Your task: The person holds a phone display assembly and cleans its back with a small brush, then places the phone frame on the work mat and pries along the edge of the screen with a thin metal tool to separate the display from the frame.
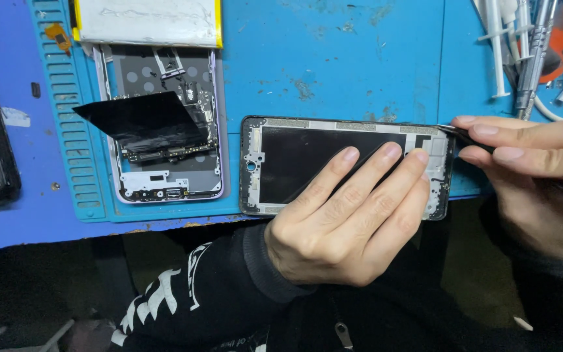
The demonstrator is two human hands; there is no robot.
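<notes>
Left hand [346,215] flat, pinning phone frame [346,166] at mat's [333,65] 6 o'clock edge. Right hand [535,176] pinching thin black tool [467,135] at frame's 2 o'clock corner. Best kept shallow, levering gently.

The phone frame [275,166] lies flat, long side running left to right, at the near edge of the blue mat, its lower corner overhanging. It is a black rectangular shell, inner face up: a dark glossy centre panel, pale metal borders with small screw holes. A thin dark tool [467,135] touches its upper right corner.
</notes>
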